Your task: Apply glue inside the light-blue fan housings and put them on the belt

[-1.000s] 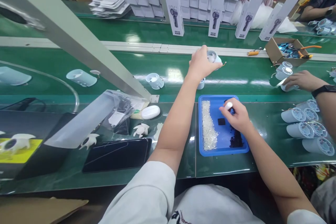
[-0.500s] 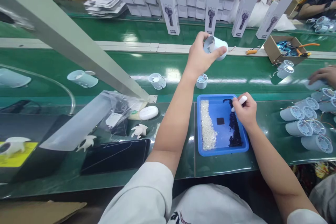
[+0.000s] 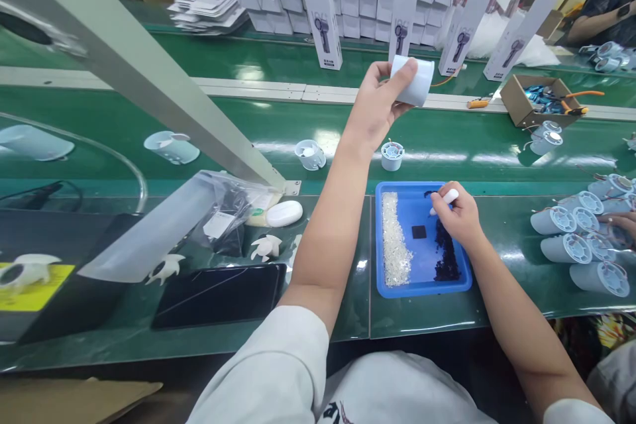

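Raised over the green bench, my left hand [image 3: 377,96] is closed around a pale blue cylindrical fan housing [image 3: 418,83], its thumb across the outer wall. My right hand [image 3: 460,215] grips a white pen-like tool [image 3: 444,202] above the right side of a blue tray [image 3: 422,288]; the tip is hard to make out. White granules [image 3: 395,245] fill the tray's left strip, small black pieces [image 3: 446,255] its right. Between them lies a black square [image 3: 419,232]. Beyond the tray, another pale blue housing [image 3: 392,156] stands on the bench, and a further one [image 3: 310,155] lies tilted.
A slanted metal post [image 3: 199,106] crosses the left side. Below it are a plastic bag [image 3: 223,205], a white mouse-shaped object [image 3: 284,213] and a dark tablet [image 3: 218,298]. Several housings [image 3: 566,246] and a co-worker's hand [image 3: 623,222] are at right. Upright boxes [image 3: 462,33] line the back.
My left hand has turned the fan housing, so its open end no longer faces me. My right hand with the white tool has shifted slightly left. The co-worker's hand has moved down to the grouped housings.
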Action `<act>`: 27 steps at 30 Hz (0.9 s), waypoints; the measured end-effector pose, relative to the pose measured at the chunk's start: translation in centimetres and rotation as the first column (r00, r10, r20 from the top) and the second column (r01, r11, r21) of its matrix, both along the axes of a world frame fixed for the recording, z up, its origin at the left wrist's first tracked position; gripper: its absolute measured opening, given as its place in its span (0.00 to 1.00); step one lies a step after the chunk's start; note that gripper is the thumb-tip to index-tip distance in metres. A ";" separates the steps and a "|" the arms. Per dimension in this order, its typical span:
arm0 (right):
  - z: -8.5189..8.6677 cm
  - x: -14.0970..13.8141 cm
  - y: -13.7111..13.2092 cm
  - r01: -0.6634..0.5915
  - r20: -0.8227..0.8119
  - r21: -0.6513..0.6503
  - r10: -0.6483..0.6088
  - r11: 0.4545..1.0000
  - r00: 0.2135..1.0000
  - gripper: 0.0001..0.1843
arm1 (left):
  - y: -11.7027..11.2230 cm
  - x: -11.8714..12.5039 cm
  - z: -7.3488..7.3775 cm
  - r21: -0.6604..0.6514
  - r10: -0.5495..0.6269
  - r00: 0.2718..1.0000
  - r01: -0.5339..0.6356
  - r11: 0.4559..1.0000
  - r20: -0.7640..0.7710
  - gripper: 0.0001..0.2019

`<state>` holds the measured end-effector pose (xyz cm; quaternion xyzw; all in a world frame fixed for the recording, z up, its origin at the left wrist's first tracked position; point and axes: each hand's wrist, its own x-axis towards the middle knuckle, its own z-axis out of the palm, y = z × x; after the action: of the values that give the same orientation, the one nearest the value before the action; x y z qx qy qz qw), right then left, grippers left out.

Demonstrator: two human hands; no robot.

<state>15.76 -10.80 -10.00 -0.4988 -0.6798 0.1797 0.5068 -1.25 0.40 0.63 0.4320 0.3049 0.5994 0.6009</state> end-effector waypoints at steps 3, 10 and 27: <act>0.6 -0.2 -0.6 -0.031 -0.039 0.035 0.032 0.999 0.999 0.12 | 0.4 0.0 0.0 -0.033 -0.040 0.996 0.043 0.999 0.077 0.06; 1.1 -0.8 -1.3 -0.244 0.008 0.012 0.244 0.970 0.970 0.09 | 0.6 0.6 -1.1 -0.043 -0.052 0.994 0.048 0.998 -0.096 0.09; 0.3 0.0 -0.1 0.053 -0.586 0.065 -0.005 0.996 0.810 0.12 | -1.2 3.2 -1.6 -0.114 -0.234 0.846 0.205 0.972 -0.479 0.10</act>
<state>15.76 -10.95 -9.67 -0.4097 -0.4896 0.2899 0.7130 1.95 -0.79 -0.97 0.5838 0.4130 0.3887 0.5810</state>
